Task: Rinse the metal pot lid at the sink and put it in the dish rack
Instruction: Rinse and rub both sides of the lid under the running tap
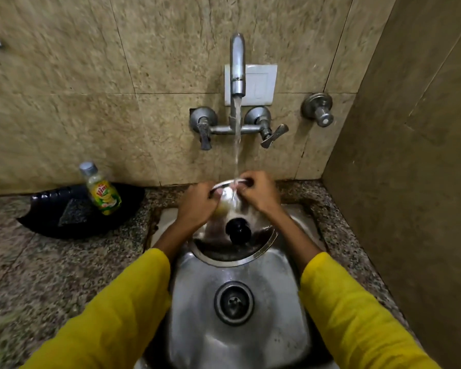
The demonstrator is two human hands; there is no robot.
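The metal pot lid is held tilted over the steel sink, its far rim raised under the running water and its near rim lower, toward the basin. A black knob is seen at the lid's centre, facing the camera. The lid is gripped at its upper edge by both hands: the left hand is closed on the left side of the rim, with what looks like a pale yellowish object pressed against the metal beneath it, though it is too blurred to be identified; the right hand is clenched on the top of the rim, just where the stream lands. Yellow sleeves are worn on both forearms.

The water is delivered by a wall-mounted tap, flanked by two lever handles. A round drain is set in the bottom of the sink, below the lid. On the speckled stone counter to the left, a black tray is placed, and on it a dish soap bottle with a green and yellow label is stood, beside a dark scouring pad. No dish rack can be made out in this view.
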